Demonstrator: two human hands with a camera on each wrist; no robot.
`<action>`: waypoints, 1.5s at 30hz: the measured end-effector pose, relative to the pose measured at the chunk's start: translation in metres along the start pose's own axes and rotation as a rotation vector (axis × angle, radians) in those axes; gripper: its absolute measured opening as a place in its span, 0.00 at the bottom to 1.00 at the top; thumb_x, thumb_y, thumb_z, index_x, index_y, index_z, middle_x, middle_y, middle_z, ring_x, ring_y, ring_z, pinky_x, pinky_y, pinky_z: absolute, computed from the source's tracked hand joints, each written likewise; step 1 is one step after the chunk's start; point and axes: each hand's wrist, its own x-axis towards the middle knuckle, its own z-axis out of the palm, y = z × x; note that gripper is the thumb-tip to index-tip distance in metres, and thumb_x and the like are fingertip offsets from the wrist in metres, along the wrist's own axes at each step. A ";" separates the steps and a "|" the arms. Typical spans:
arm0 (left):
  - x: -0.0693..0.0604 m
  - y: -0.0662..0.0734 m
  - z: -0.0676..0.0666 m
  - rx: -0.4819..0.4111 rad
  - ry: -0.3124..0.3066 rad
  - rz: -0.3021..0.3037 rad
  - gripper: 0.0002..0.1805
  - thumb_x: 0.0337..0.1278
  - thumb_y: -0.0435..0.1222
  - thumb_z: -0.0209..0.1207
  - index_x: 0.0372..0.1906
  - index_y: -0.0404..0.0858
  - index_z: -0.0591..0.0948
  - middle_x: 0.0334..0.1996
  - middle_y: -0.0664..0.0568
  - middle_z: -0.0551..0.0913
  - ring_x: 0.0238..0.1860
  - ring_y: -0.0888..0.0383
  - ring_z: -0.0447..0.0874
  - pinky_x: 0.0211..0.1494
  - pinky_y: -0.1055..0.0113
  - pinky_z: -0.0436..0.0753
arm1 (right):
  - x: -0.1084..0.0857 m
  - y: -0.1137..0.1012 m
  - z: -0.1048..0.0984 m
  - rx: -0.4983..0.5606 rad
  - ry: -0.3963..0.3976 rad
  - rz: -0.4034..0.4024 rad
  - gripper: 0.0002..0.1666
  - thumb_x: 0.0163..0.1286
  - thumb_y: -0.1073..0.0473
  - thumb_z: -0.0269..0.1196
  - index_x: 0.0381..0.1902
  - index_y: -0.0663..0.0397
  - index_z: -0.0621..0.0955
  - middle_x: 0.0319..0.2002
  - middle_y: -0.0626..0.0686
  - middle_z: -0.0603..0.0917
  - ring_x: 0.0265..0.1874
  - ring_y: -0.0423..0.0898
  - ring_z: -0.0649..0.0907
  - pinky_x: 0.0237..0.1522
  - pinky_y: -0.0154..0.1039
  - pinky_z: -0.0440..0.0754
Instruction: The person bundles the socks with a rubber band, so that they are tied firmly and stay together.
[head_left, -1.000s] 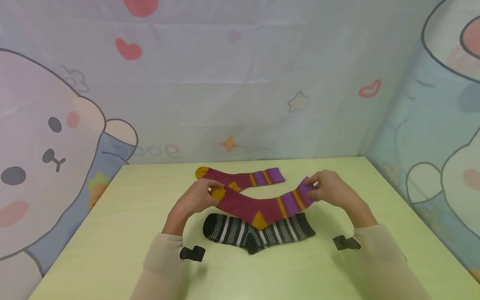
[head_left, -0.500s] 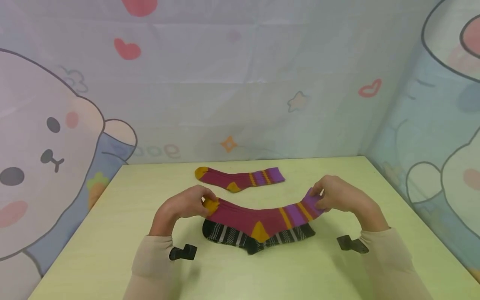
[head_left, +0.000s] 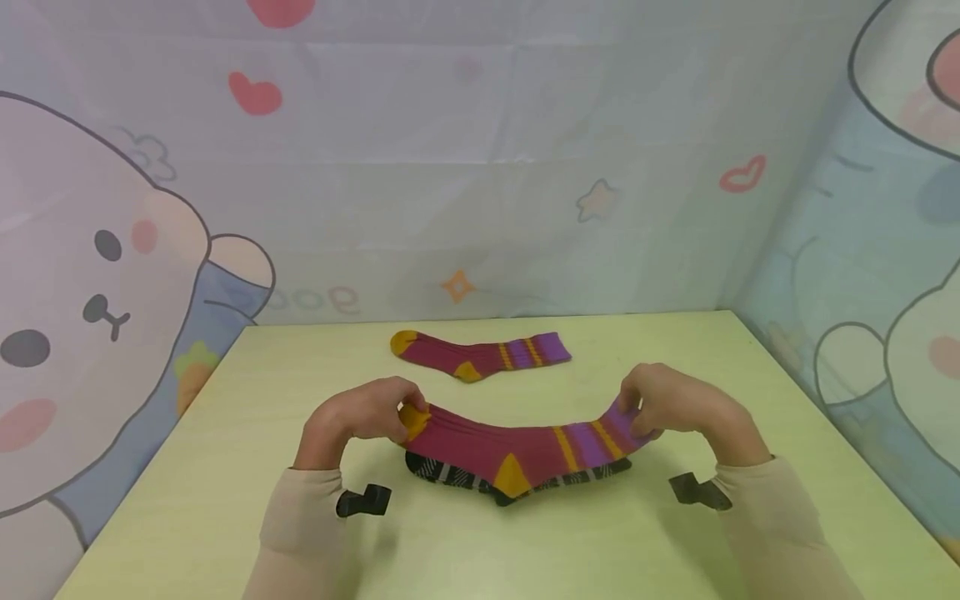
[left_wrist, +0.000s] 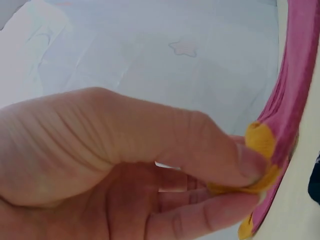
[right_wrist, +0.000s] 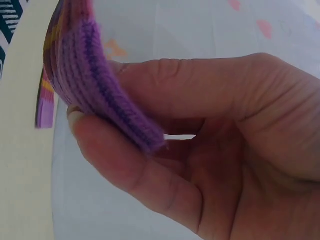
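A maroon sock (head_left: 480, 440) with a yellow toe and heel and a purple striped cuff is stretched between both hands in the head view, sagging in the middle. My left hand (head_left: 372, 410) pinches its yellow toe (left_wrist: 260, 142) between thumb and finger. The purple cuff (right_wrist: 92, 75) is pinched by my right hand (head_left: 675, 408). Below the held sock is a black-and-white patterned sock (head_left: 450, 473), mostly hidden behind it; whether the two touch I cannot tell. Farther back, a matching maroon sock (head_left: 442, 353) lies flat, toe to the left.
The pale yellow table (head_left: 225, 467) runs back to a cartoon-printed cloth wall (head_left: 390, 200). Similar printed walls rise at both sides. A small black piece (head_left: 363, 501) is at the left sleeve, and another black piece (head_left: 700, 491) at the right.
Both hands have lowered the held maroon sock toward the near side, and it covers more of the black-and-white sock. The hands moved slightly apart. The back sock stayed put.
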 end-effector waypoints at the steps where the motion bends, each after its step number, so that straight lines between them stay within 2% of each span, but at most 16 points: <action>1: 0.000 0.000 0.000 0.005 0.004 -0.008 0.21 0.46 0.21 0.67 0.50 0.31 0.81 0.47 0.48 0.81 0.44 0.52 0.78 0.46 0.60 0.82 | 0.001 0.000 0.001 -0.005 -0.001 -0.006 0.13 0.51 0.78 0.62 0.37 0.68 0.83 0.35 0.56 0.83 0.26 0.44 0.83 0.29 0.40 0.84; 10: 0.003 -0.005 0.003 0.037 0.030 -0.068 0.21 0.46 0.19 0.65 0.50 0.31 0.80 0.45 0.47 0.79 0.45 0.50 0.76 0.47 0.59 0.81 | 0.011 -0.002 0.014 -0.064 -0.018 0.004 0.10 0.52 0.78 0.64 0.32 0.64 0.81 0.28 0.53 0.81 0.22 0.44 0.83 0.27 0.39 0.83; 20: 0.006 -0.008 0.004 0.072 0.014 -0.069 0.22 0.44 0.19 0.64 0.50 0.31 0.79 0.45 0.47 0.79 0.43 0.51 0.75 0.46 0.59 0.80 | 0.020 0.000 0.020 -0.096 -0.002 0.049 0.10 0.52 0.78 0.66 0.33 0.65 0.82 0.28 0.53 0.82 0.21 0.45 0.83 0.27 0.40 0.83; 29: 0.008 -0.012 0.006 0.075 -0.012 -0.109 0.22 0.43 0.19 0.65 0.47 0.33 0.78 0.43 0.48 0.78 0.42 0.51 0.74 0.41 0.61 0.79 | 0.029 0.001 0.025 -0.112 -0.022 0.085 0.10 0.51 0.79 0.65 0.27 0.62 0.82 0.25 0.52 0.82 0.19 0.45 0.83 0.26 0.39 0.82; 37: 0.010 -0.015 0.008 0.082 -0.008 -0.110 0.21 0.43 0.18 0.66 0.45 0.33 0.78 0.43 0.49 0.78 0.42 0.51 0.74 0.40 0.61 0.80 | 0.033 0.003 0.029 -0.131 -0.027 0.087 0.10 0.49 0.78 0.66 0.24 0.61 0.81 0.24 0.52 0.83 0.18 0.45 0.83 0.26 0.39 0.82; 45: 0.011 -0.013 0.008 0.081 -0.007 -0.146 0.22 0.44 0.18 0.66 0.46 0.35 0.78 0.40 0.49 0.77 0.39 0.52 0.73 0.37 0.63 0.78 | 0.035 0.014 0.034 -0.120 -0.053 0.126 0.07 0.54 0.74 0.69 0.25 0.60 0.82 0.23 0.51 0.83 0.18 0.46 0.84 0.27 0.39 0.84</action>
